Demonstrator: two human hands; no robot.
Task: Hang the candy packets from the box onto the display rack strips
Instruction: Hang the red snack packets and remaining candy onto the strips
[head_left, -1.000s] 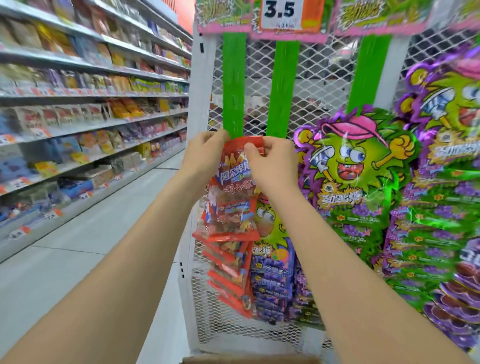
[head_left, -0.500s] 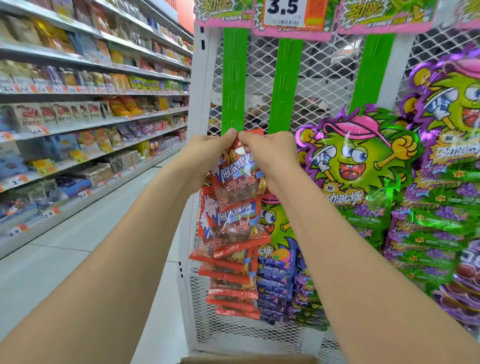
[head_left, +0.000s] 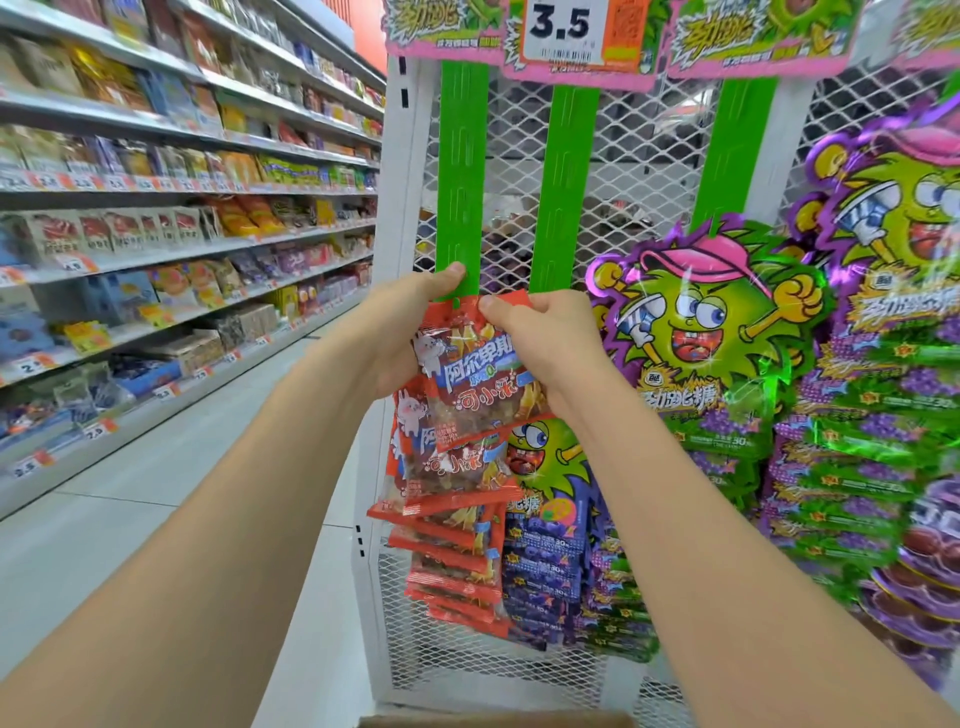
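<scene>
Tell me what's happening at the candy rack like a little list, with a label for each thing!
Left hand: thumb pressing the green strip
Right hand: pinching the top of a red candy packet
Below: more red packets already hanging
Beside: green monster packets
Price sign: 3.5

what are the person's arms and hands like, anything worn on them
Both forearms are bare right up to the frame edge, with no sleeve in sight. The left hand and the right hand wear no gloves. No watch, bracelet or ring shows on the sides facing the camera. The left thumbnail that shows looks short and unpainted.
</scene>
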